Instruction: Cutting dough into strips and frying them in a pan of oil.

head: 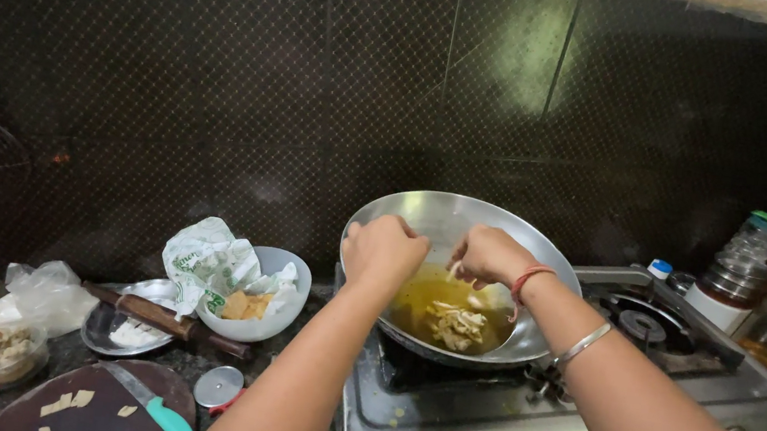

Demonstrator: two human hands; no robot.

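Left hand (383, 251) – curled closed over the near-left rim of the steel wok (384, 208); whether it grips anything cannot be told. Right hand (490, 254) – just beside it, fingers pinched on a pale dough strip (450, 274) above the oil (414, 297). Below both hands: fried strips (457, 324) floating. Under the wok: 1 gas stove (436, 422). Well left of the left hand: white bowl (289, 309), rolling pin (164, 319).
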